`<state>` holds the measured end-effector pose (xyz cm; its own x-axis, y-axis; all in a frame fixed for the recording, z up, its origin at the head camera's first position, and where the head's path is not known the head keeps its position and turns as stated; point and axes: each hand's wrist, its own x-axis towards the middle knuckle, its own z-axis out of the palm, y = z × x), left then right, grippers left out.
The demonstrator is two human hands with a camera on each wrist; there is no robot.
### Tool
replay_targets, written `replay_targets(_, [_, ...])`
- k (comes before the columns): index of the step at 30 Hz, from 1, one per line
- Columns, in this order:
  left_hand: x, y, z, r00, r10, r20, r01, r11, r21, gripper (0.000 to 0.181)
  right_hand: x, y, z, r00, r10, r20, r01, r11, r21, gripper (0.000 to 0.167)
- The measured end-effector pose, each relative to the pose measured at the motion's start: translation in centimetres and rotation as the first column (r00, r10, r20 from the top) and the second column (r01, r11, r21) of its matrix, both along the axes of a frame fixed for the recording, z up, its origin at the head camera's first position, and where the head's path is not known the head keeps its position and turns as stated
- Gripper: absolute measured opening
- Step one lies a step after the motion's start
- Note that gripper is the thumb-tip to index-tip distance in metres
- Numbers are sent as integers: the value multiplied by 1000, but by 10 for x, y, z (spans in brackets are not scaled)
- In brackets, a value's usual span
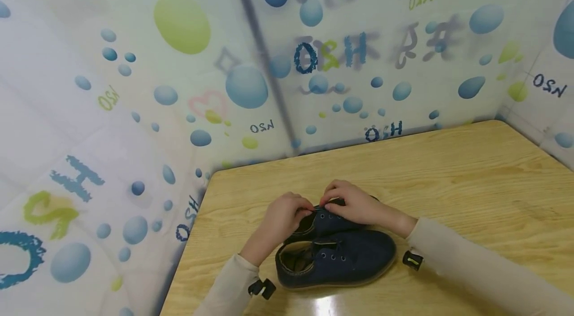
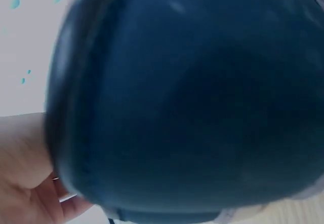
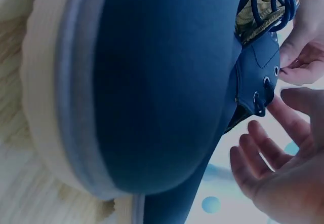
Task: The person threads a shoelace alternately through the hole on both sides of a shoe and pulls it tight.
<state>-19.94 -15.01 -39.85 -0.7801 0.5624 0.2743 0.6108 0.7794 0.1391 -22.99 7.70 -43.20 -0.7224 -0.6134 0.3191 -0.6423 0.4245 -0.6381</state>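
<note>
Two navy lace-up shoes lie side by side on the table, toes to the right in the head view. On the far shoe (image 1: 334, 225), my left hand (image 1: 287, 214) brings thumb and forefinger together at the top eyelets, pinching what seems to be the dark shoelace (image 3: 288, 3). My right hand (image 1: 354, 204) meets it there; its thumb and forefinger hold the edge of the eyelet flap (image 3: 255, 72), other fingers loosely bent. The near shoe (image 1: 358, 256) has bare eyelets in the head view. A blurred dark-blue shoe surface (image 2: 192, 97) fills most of the left wrist view.
The wooden table (image 1: 448, 171) extends to the right and back. Behind it and at the left hangs a white curtain (image 1: 314, 101) printed with blue and green drops. Black camera straps (image 1: 412, 260) sit on both sleeves.
</note>
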Motion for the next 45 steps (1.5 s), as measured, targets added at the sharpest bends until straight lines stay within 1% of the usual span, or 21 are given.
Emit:
replay_targets(3, [-2,-1,-2,1000,20,-15,-21,999,-31,8,3,-1,1,999,6,-34,-4,999,52,9])
replay_targets(6, [-4,-2,-5,999,16,-42,-19,998,-62,9,5,-2,2,999,3,-46,0,997,71,8])
replay_targets(7, [-4,-2,-5,998,9,-56,-13,997,-71,8,6,-2,2,999,5,-51,-1,998,68,8])
replay_targets(9, [-5,-1,-6,996,-25,-88,17,996,-89,8,7,-2,3,999,9,-53,-6,998,57,8])
replay_targets(11, [-5,-1,-6,994,-67,-90,59,994,-94,8,7,-1,3,998,16,-54,-13,999,45,9])
replay_targets(14, [-5,1,-8,992,-115,-48,111,991,-71,9,9,-1,4,999,27,-37,-26,999,30,10])
replay_targets(16, [-5,1,-10,993,-121,-11,121,992,-34,10,9,0,3,999,34,-31,-33,999,24,10])
replay_targets(21, [-6,0,-13,996,-84,40,82,995,57,10,8,1,2,999,40,4,-40,999,5,13])
replay_targets(24, [-8,0,-15,995,-69,77,60,991,116,9,8,1,1,999,43,22,-43,999,-8,13])
replay_targets(26, [-8,-1,-15,993,-64,96,51,989,139,10,8,1,1,998,47,29,-47,999,-16,13])
replay_targets(31, [-9,-1,-16,991,-49,123,27,984,175,10,7,3,-1,997,64,40,-62,997,-41,13])
replay_targets(38, [-9,-2,-16,982,-80,172,39,973,228,9,7,3,-1,996,80,33,-78,995,-61,12])
replay_targets(41, [-8,-1,-15,980,-78,184,30,968,251,9,8,3,-1,996,83,23,-81,994,-68,12])
replay_targets(45, [-7,-1,-15,979,-72,189,23,968,252,9,8,3,-3,997,78,27,-76,994,-74,12])
